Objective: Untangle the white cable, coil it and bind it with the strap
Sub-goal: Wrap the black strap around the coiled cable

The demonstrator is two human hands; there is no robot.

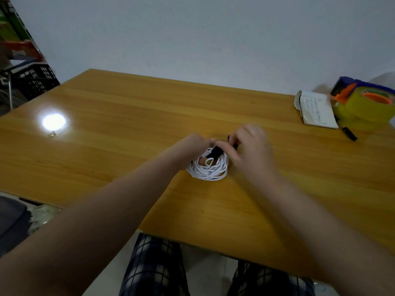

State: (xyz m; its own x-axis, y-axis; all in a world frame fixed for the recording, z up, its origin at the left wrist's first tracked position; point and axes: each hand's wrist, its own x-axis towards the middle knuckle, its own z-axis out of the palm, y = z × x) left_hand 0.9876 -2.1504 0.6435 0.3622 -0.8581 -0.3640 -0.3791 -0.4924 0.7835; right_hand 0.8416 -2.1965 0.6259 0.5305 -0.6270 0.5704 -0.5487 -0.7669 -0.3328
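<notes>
Pinching the black strap (217,151) at the coil's twelve o'clock edge, the left hand (192,149) and right hand (249,150) met fingertip to fingertip, both closed on the strap, though blur hid the exact grip. The white cable (208,170) lay coiled beneath them on the desk (128,129). Toward two o'clock sat an open notebook (316,111), a tape dispenser (363,103) and a black pen (349,133).

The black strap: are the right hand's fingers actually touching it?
Touching. The head view shows the right hand with its fingers pinched on the black strap at the far edge of the white cable coil.
</notes>
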